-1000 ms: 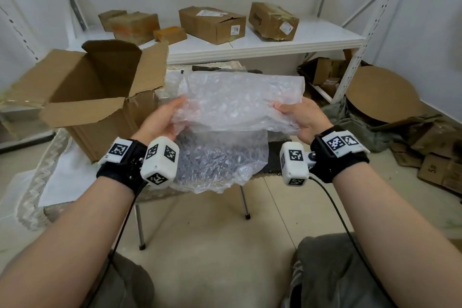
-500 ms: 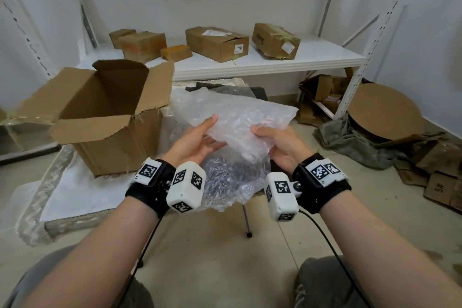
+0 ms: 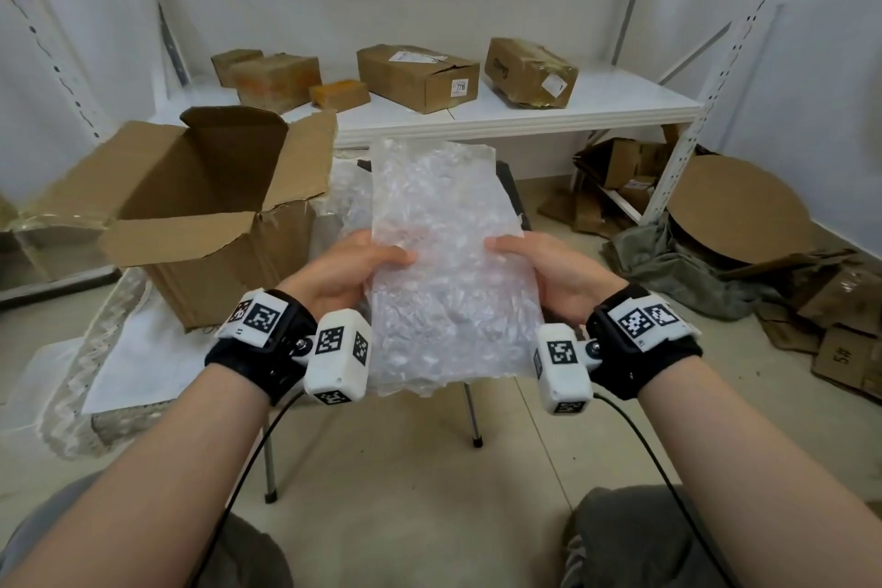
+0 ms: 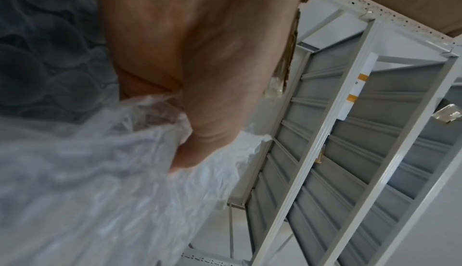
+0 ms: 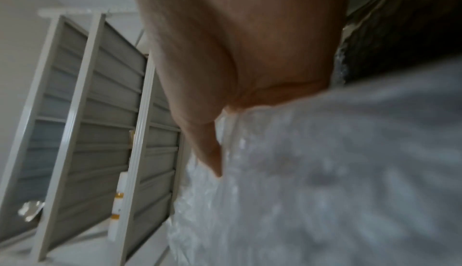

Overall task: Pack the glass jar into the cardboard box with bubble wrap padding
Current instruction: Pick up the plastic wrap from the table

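Note:
A folded sheet of clear bubble wrap (image 3: 444,263) stands upright in front of me, held by its two long edges. My left hand (image 3: 353,267) grips the left edge, thumb on the near face. My right hand (image 3: 549,270) grips the right edge the same way. The wrist views show the bubble wrap (image 4: 95,181) under my left thumb (image 4: 212,124) and the bubble wrap (image 5: 337,171) beside my right thumb (image 5: 200,132). The open cardboard box (image 3: 210,210) stands to the left on a low table, flaps up. No glass jar is visible.
More bubble wrap (image 3: 348,201) lies on the table behind the held sheet. A white shelf (image 3: 501,110) behind carries several closed cartons. Flattened cardboard (image 3: 744,205) and a grey cloth (image 3: 668,258) lie on the floor at right. White cloth (image 3: 143,358) covers the table's near left.
The wide, crumpled sheet has been folded into a narrower upright pad. Both hands shifted from its top edge and middle to its left and right edges and came closer together.

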